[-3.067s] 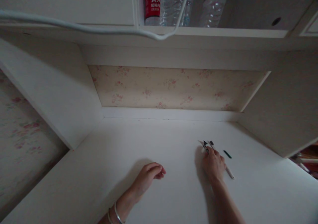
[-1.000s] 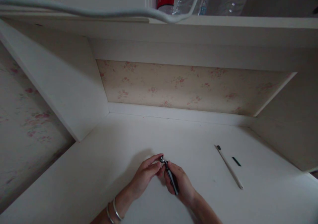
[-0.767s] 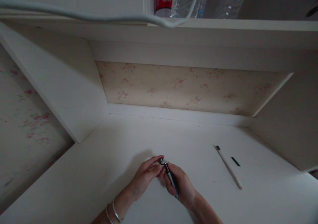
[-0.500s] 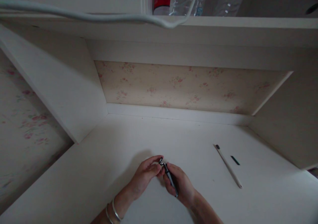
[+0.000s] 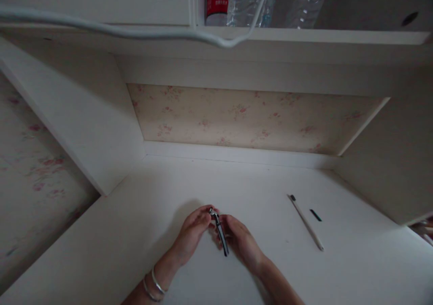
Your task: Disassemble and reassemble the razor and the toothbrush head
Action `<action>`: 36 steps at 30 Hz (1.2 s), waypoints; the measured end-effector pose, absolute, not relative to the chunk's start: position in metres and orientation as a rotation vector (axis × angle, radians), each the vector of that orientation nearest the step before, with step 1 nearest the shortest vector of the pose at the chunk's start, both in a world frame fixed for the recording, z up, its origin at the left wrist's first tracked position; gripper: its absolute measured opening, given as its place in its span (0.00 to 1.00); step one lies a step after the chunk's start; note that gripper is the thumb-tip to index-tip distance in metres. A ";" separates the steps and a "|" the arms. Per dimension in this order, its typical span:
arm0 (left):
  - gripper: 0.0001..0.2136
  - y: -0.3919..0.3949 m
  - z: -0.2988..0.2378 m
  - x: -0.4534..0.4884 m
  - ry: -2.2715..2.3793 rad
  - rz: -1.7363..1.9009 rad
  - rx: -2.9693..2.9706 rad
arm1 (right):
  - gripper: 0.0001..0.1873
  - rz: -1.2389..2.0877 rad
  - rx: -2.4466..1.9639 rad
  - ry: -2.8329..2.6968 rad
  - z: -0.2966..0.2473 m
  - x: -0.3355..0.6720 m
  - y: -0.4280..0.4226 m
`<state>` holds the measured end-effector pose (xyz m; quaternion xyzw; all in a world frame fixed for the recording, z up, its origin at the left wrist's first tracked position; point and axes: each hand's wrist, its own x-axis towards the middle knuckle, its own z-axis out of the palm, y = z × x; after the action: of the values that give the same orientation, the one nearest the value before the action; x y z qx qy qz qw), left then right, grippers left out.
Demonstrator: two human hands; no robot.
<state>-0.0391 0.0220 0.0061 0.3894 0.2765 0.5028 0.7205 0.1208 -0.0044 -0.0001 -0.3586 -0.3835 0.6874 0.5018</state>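
What looks like a razor [image 5: 222, 236], with a grey and black handle and a small shiny metal head, is held above the white desktop. My left hand [image 5: 192, 233] pinches its head end between thumb and fingers, and two silver bangles circle that wrist. On the other side, my right hand [image 5: 241, 242] is curled by the handle, its fingertips partly behind it. The handle slants down toward me, and the fine detail of the head is too small to make out.
Right of my hands lie a slim pale stick [image 5: 307, 224] with a dark tip, like a toothbrush, and a small dark strip [image 5: 315, 215]. Overhead, a shelf [image 5: 304, 35] bears plastic bottles [image 5: 250, 2], and a white cable [image 5: 135, 32] hangs across its front.
The handle has moved slightly left and now shows more fully, as my right thumb has shifted off its front. My left hand keeps hold of the head end. The view has tilted a little.
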 end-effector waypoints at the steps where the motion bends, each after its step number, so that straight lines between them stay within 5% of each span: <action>1: 0.14 0.024 0.010 -0.043 0.600 1.147 0.811 | 0.20 1.584 -0.923 -0.942 0.000 0.126 -0.003; 7: 0.17 0.042 0.029 -0.086 0.802 1.380 0.725 | 0.21 0.818 -1.587 -1.057 -0.001 0.207 0.005; 16: 0.24 0.112 0.008 -0.186 1.820 1.201 1.647 | 0.25 -0.022 -2.410 -1.457 -0.008 0.344 -0.004; 28: 0.28 0.144 -0.020 -0.223 2.102 0.876 1.762 | 0.17 0.140 -2.632 -1.667 -0.004 0.331 -0.009; 36: 0.20 0.157 -0.028 -0.213 2.210 0.880 1.754 | 0.16 0.288 -2.291 -1.962 0.000 0.170 0.024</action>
<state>-0.2127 0.1566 -0.0284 0.5908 0.7446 0.2964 0.0929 0.1695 0.0241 -0.0003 -0.7550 -0.6464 0.0949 0.0556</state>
